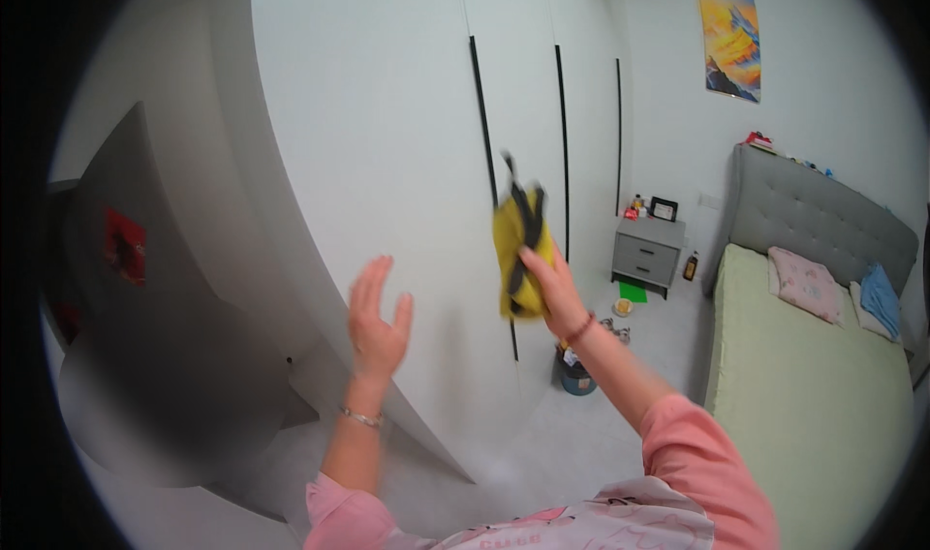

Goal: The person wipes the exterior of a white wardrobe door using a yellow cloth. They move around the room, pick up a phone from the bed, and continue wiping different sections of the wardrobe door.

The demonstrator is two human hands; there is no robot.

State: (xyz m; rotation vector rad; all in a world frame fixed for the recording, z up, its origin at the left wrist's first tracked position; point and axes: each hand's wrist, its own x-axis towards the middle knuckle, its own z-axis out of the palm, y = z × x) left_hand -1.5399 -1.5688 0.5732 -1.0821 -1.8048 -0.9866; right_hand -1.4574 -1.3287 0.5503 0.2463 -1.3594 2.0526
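Note:
A soft yellow bundle (510,240) with black straps is held up by my right hand (564,296), its thumb pressed on the near side. One dark end sticks up from the top of the bundle, blurred. I cannot tell what kind of thing the bundle is. To its left my left hand (376,322) is raised with nothing in it, fingers extended and thumb apart. Just beyond both hands stands a tall white wardrobe (378,134) with long black handles (482,114); its doors look closed.
On the right is a bed (804,395) with a grey headboard (814,201) and pillows (806,284). A grey nightstand (647,250) stands between bed and wardrobe. A small bin (579,383) sits on the floor below my right forearm. A dark door (165,356) is at left.

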